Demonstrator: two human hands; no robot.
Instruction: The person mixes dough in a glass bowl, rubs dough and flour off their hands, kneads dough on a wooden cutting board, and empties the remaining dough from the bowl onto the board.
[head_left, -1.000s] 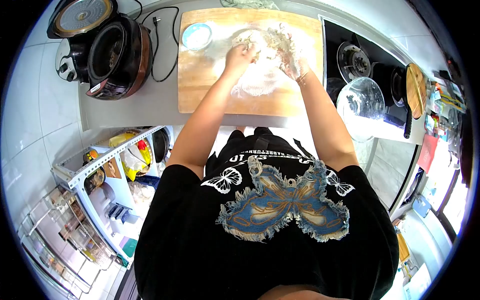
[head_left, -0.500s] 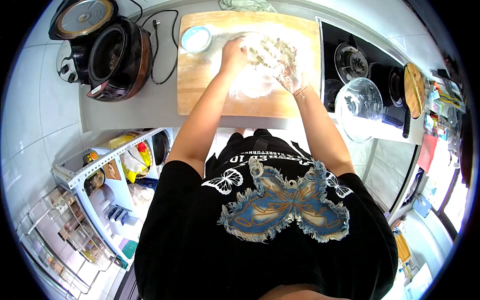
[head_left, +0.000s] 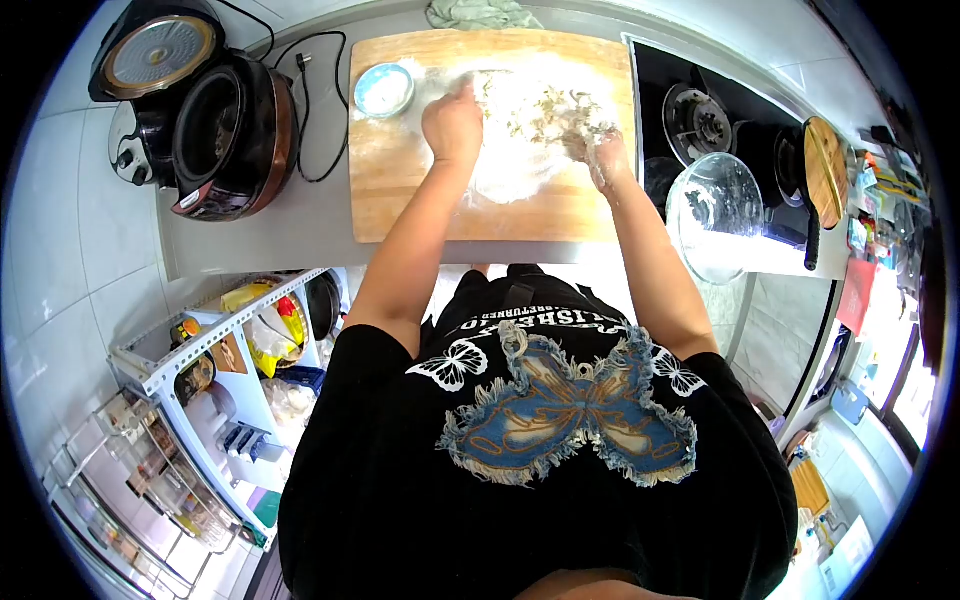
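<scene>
A shaggy, crumbly mass of dough (head_left: 532, 108) lies in loose flour on a wooden board (head_left: 400, 180) at the counter's far side. My left hand (head_left: 453, 125) presses against the dough's left side, fingers curled into it. At the dough's right edge my right hand (head_left: 601, 150), coated in flour and sticky bits, grips the mass. Whether either hand has a lump closed inside it is hard to see. A small blue bowl (head_left: 384, 90) holding flour stands at the board's far left corner.
An open black rice cooker (head_left: 215, 125) with its cord sits left of the board. A gas hob (head_left: 700, 115), a glass bowl (head_left: 718, 210) and a wooden-lidded pan (head_left: 825, 170) are to the right. A green cloth (head_left: 478, 13) lies behind the board. Storage shelves (head_left: 200, 400) stand below left.
Both hands have worked the dough: the left slid further over the board onto the dough's left side, the right drew back toward the near right edge. The dough looks more spread.
</scene>
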